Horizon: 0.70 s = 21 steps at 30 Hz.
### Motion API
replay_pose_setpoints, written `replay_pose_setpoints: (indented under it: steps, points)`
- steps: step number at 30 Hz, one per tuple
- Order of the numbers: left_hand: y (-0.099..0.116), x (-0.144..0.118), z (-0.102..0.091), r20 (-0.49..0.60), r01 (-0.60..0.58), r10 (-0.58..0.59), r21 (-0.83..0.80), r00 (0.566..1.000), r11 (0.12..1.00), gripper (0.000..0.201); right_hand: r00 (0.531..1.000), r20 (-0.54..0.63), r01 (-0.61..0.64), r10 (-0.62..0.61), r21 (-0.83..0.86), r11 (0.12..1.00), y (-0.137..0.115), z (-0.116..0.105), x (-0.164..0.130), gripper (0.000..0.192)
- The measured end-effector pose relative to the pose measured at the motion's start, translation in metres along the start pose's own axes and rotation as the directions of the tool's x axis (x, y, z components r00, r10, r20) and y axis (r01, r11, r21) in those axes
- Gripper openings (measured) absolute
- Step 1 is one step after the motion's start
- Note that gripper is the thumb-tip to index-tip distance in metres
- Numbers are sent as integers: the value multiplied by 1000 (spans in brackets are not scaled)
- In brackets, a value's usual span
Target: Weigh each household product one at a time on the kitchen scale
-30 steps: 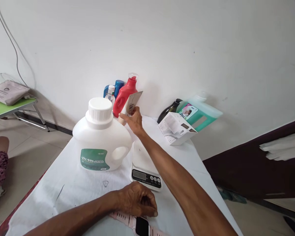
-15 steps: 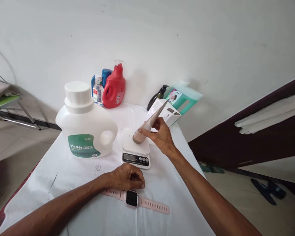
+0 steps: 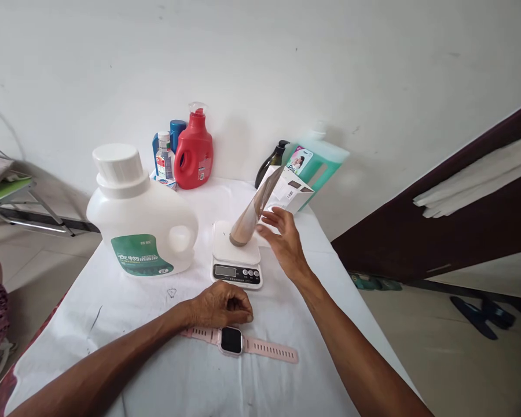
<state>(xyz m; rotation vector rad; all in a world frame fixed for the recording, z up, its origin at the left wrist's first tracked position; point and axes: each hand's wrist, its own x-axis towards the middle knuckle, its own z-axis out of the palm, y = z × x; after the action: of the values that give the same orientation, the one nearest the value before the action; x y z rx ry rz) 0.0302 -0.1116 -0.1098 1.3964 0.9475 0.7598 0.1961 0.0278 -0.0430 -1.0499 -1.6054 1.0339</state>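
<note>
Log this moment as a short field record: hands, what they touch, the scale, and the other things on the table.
left hand: closed loosely, resting on the table beside the pink watch
right hand: open, fingers next to the tube
tube: cap down on the scale, leaning
scale: white, display facing the person
table: white cover
back of table: white jug, red bottle, carton

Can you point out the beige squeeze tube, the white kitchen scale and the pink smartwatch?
Beige squeeze tube point(image 3: 252, 212), head view, middle of its body.
White kitchen scale point(image 3: 237, 272), head view, display panel.
Pink smartwatch point(image 3: 231, 339), head view, dark screen.
</note>
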Motion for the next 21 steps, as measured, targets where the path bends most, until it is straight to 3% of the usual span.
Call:
replay_pose_setpoints:
  steps: [3, 5, 9, 21]
  points:
    - [3, -1, 1, -6, 15, -15, 17, 1000, 1000, 19, 973, -197, -107, 118, 64, 992, 33, -17, -11, 61]
    - [6, -2, 1, -19, 37, -37, 33, 999, 999, 20, 958, -240, -154, 157, 34, 988, 54, -25, -18, 63]
    - [11, -3, 3, -37, 62, -60, 51, 998, 997, 20, 971, -212, -118, 108, -35, 992, 76, -31, -31, 61]
    - [25, -2, 8, -55, 142, -140, 41, 989, 989, 35, 982, -142, -125, 128, 26, 992, 77, -38, -31, 58]
